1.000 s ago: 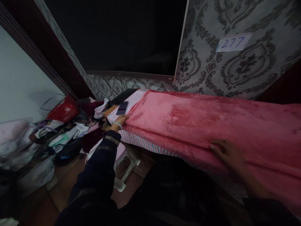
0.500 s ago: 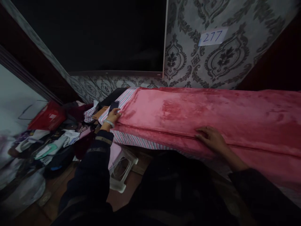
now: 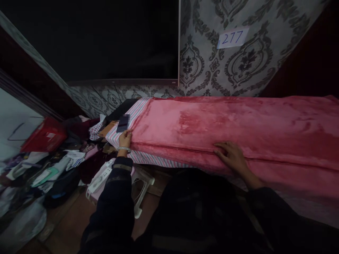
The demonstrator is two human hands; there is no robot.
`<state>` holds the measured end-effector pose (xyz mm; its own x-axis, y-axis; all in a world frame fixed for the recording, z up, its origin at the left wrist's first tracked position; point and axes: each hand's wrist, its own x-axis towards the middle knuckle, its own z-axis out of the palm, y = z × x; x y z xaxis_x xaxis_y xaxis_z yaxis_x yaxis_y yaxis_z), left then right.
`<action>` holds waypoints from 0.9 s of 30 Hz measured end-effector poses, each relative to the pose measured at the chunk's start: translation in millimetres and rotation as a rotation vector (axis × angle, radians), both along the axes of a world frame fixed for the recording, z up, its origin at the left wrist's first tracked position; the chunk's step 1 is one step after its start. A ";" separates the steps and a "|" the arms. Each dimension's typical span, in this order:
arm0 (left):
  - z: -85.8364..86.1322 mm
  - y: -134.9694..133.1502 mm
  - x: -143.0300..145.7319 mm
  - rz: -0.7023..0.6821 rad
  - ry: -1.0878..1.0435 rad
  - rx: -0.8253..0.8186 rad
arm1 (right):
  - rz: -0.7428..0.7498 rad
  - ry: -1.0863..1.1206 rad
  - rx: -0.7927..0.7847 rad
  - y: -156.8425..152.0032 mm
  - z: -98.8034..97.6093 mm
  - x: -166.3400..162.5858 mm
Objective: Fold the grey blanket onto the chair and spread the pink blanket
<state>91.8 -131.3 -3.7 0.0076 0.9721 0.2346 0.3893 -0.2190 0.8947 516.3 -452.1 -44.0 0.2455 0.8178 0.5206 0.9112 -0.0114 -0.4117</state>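
Observation:
A pink plush blanket [image 3: 164, 121] lies spread along a long surface, with a crease running along its near side. Under it a striped cloth [image 3: 114, 135] shows at the left end and along the front edge. My left hand [image 3: 124, 140], with a bangle at the wrist, has its fingertips closed on the blanket's near left corner. On the striped cloth just beyond that hand lies a dark phone [image 3: 122, 125]. My right hand [image 3: 233, 155] rests on the blanket by the crease, its thumb apart from the outstretched fingers.
A large black television [image 3: 113, 42] hangs over the blanket's left half. A paper marked 277 [image 3: 233, 37] is on the patterned wall. Piled clothes [image 3: 60, 167] and a red bag [image 3: 46, 135] crowd the left. A stool [image 3: 140, 208] and a power strip [image 3: 102, 178] are below.
My left hand has drawn back toward me, away from the phone, and its fingers have closed at the blanket's corner. My right hand stays by the crease. The view has shifted slightly right.

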 end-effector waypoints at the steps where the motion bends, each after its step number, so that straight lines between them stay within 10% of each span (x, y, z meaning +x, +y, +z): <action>1: -2.6 -1.4 2.6 0.029 0.008 0.012 | -0.002 -0.003 0.006 -0.3 0.8 -1.1; 7: -15.7 -6.5 21.1 0.240 0.160 0.161 | -0.009 -0.006 0.042 -0.5 4.5 -6.0; 27: 6.9 -14.6 34.5 0.282 0.461 0.039 | 0.006 -0.018 0.126 2.2 -20.0 4.6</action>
